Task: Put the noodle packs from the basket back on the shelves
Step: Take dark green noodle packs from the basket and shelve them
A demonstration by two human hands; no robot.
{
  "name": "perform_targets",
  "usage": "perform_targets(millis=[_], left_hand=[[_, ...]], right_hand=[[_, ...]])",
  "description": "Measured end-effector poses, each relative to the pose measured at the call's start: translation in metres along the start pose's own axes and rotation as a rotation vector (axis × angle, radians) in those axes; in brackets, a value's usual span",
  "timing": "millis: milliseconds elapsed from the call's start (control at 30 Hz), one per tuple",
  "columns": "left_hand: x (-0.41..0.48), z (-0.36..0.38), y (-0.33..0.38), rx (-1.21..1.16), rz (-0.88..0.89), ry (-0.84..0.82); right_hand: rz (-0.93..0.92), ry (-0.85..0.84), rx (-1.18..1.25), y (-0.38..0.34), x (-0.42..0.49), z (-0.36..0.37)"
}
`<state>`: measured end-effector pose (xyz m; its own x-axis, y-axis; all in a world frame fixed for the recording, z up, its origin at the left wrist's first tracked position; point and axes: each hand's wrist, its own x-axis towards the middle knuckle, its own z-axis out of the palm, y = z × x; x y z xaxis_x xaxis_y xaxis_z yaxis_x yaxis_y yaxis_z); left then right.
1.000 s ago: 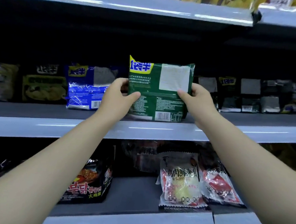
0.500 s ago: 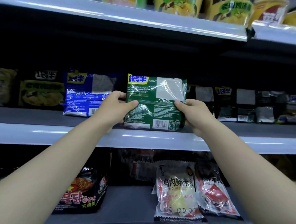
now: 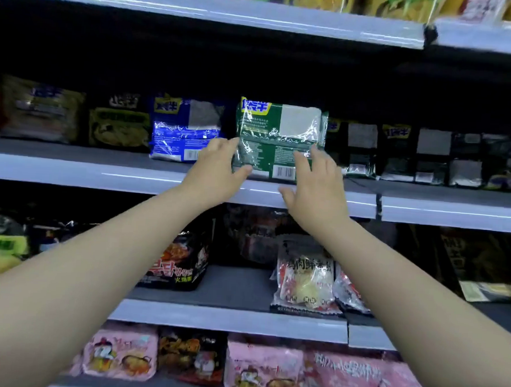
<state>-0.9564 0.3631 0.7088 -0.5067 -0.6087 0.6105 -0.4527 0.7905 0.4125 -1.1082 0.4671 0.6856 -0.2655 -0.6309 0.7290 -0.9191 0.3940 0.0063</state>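
A green noodle pack (image 3: 278,126) stands upright on the middle shelf (image 3: 129,175), its back label and barcode facing me. My left hand (image 3: 217,168) holds its left edge, the thumb across the lower front corner and the fingers at the side. My right hand (image 3: 316,185) lies against the lower right front of the pack with straight, spread fingers, the thumb held away over the shelf lip. The basket is out of view.
A blue pack (image 3: 183,129) stands just left of the green one, and dark packs (image 3: 361,149) just right. Cup noodles line the top shelf (image 3: 229,10). Below are a black-red pack (image 3: 181,263), clear bagged noodles (image 3: 304,280) and pink packs (image 3: 263,364).
The green pack has gone from held in front of the shelf to standing on it. My right hand has let go of its edge and now lies flat against the front.
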Motion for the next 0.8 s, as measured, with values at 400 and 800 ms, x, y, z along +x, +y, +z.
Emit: perform_targets(millis=[400,800], left_hand=[[-0.206,-0.021,-0.075,0.557,-0.114,-0.413],[-0.339,-0.05,-0.215,0.6,-0.388,-0.641]], right_hand=[[-0.317,-0.441,0.286,-0.088,-0.134,0.031],[-0.515,-0.787,0.35,-0.252,-0.226,0.119]])
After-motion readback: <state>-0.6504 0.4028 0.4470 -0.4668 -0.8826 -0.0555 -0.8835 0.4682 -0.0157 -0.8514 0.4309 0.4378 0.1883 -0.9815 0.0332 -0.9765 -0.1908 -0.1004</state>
